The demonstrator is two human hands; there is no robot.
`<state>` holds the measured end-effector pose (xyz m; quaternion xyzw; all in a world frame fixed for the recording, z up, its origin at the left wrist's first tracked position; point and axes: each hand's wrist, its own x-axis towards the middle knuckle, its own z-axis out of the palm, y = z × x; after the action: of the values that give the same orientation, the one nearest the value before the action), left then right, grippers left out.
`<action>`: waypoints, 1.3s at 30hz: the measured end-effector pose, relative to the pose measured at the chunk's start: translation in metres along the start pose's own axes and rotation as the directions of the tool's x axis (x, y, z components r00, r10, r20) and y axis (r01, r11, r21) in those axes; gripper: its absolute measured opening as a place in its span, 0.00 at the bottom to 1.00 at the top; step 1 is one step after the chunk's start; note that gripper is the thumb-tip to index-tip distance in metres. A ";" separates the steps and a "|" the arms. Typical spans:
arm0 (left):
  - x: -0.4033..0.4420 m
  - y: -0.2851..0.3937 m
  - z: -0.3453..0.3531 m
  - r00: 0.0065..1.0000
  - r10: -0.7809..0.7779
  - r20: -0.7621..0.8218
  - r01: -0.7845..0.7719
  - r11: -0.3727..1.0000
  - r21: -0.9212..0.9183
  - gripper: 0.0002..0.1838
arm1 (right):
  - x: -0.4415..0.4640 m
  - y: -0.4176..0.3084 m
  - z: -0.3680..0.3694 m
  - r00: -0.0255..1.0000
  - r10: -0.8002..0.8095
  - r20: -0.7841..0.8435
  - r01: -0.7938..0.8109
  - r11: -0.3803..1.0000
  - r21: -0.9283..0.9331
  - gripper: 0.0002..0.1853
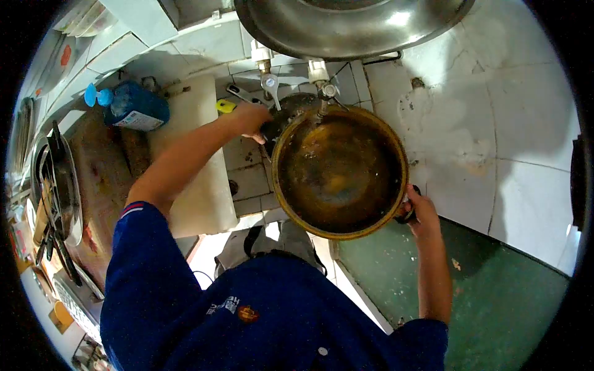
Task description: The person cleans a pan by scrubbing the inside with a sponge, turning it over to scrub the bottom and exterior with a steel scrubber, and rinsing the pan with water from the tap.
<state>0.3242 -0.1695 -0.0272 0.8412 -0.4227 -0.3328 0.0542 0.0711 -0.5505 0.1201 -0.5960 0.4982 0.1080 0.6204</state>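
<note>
A wide round pan (337, 176), brown-stained inside with a worn yellowish rim, is held level in front of my body, below a tap (325, 93). My right hand (422, 211) is closed round a black side handle (405, 214) at the pan's lower right. At the opposite side, my left hand (250, 120) is closed on a black grip at the rim, its fingers partly hidden. Close to that hand are a yellow-ended item (226, 106) and a second tap lever (270, 86).
A large metal bowl-shaped vessel (359, 28) overhangs the taps. To the left are a pale cutting board (198, 167), a blue pump bottle (139, 108), and stacked pans (59, 185). White tiles (458, 123) and a green surface (451, 290) lie right.
</note>
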 end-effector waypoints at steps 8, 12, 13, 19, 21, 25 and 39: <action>0.066 0.020 0.066 0.967 -0.058 -0.247 0.010 0.981 -0.191 0.36 | -0.064 -0.044 0.025 0.997 -0.061 0.054 0.067 0.991 -0.112 0.19; 0.079 0.052 0.079 0.938 -0.142 -0.315 0.043 0.953 -0.300 0.35 | -0.087 -0.072 0.048 0.985 -0.159 0.068 0.171 0.961 -0.219 0.19; 0.082 0.054 0.089 0.939 -0.142 -0.314 0.041 0.951 -0.307 0.35 | -0.090 -0.078 0.051 0.983 -0.171 0.069 0.182 0.956 -0.230 0.17; 0.114 0.072 0.122 0.736 0.006 -0.677 -0.320 0.884 -0.340 0.34 | -0.098 -0.111 0.070 0.968 -0.184 0.171 0.233 0.910 -0.342 0.17; 0.105 0.078 0.111 0.586 -0.019 -0.810 -0.562 0.710 -0.424 0.36 | -0.106 -0.118 0.086 0.964 -0.203 0.174 0.253 0.904 -0.345 0.17; 0.127 0.064 0.130 0.860 -0.165 -0.482 -0.104 0.869 -0.483 0.38 | -0.105 -0.121 0.099 0.959 -0.232 0.161 0.280 0.856 -0.434 0.18; 0.172 0.027 0.151 0.867 -0.076 -0.492 -0.182 0.872 -0.455 0.46 | -0.115 -0.120 0.108 0.968 -0.228 0.107 0.250 0.913 -0.322 0.17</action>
<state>0.2866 -0.2866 -0.2221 0.8443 -0.3205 -0.1998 0.3801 0.1562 -0.4383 0.2599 -0.7447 0.3751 0.1337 0.5355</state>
